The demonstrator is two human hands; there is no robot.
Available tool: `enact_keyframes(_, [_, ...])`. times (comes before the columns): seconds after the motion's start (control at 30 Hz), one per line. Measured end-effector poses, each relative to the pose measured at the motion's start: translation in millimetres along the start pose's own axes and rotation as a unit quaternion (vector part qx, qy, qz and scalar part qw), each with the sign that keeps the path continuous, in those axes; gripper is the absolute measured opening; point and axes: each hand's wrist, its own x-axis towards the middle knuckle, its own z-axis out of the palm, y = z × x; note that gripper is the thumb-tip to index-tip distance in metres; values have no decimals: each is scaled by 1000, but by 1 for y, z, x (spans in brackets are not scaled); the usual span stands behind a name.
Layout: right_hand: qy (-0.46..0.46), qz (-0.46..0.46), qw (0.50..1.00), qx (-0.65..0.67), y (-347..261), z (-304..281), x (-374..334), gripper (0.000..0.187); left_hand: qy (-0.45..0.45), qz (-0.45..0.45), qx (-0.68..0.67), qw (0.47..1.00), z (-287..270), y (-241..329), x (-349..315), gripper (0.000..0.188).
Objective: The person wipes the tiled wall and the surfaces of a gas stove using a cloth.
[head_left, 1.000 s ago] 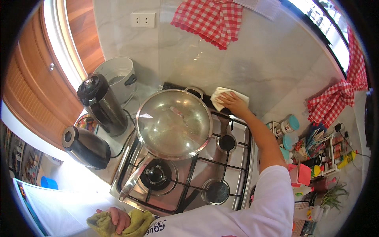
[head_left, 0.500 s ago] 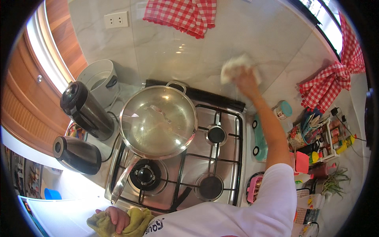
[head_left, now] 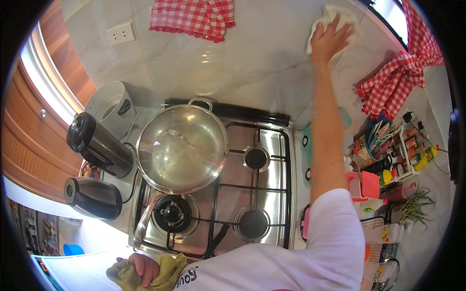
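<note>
High on the tiled wall, my right hand (head_left: 332, 41) holds a white cloth (head_left: 345, 19) flat against the surface, its fingers spread over the fabric. My right arm reaches up past the stove's right side. At the lower left, my left hand (head_left: 145, 269) is closed on a yellow-green cloth (head_left: 171, 271), close to the stove's front edge. The gas stove (head_left: 279, 194) lies between the hands. A large lidded steel pan (head_left: 182, 148) sits at its back left, with the long handle (head_left: 145, 223) pointing toward my left hand.
Left of the stove stand a dark thermos jug (head_left: 104, 145), a dark kettle-like appliance (head_left: 97, 199) and a white round appliance (head_left: 110, 104). Red checked cloths hang on the wall (head_left: 191, 19) and at right (head_left: 393, 85). A utensil pot (head_left: 361, 153), pink container (head_left: 364, 186) and plant (head_left: 417, 206) crowd the right side.
My right hand has slid the white cloth up and to the right along the wall. The view has shifted slightly. My left hand still grips the yellow-green cloth.
</note>
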Motion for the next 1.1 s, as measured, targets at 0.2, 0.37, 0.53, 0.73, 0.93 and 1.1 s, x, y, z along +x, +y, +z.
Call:
enact_keyframes(0.2, [-218, 114, 968, -55, -4, -36, -278, 60, 36, 30, -3, 999, 7, -2, -17, 62])
enact_keyframes(0.37, [-374, -117, 917, -80, -47, -42, -284, 55, 94, 66, -12, 993, 14, -3, -34, 62])
enact_keyframes(0.53, [-471, -346, 804, 109, -88, -22, -288, 49, 33, 48, -57, 997, -2, -8, -20, 63])
enact_keyframes(0.73, [-524, -431, 731, 72, -10, -49, -269, 48, 27, 71, -56, 996, -6, -3, -17, 63])
enact_keyframes(0.93, [-379, -428, 820, -33, -46, -8, -157, 52, 42, 123, -81, 988, -15, -9, -36, 63])
enact_keyframes(1.1, [-191, -335, 923, 10, -186, 38, -55, 59, -16, 107, -80, 991, -23, -3, -40, 63])
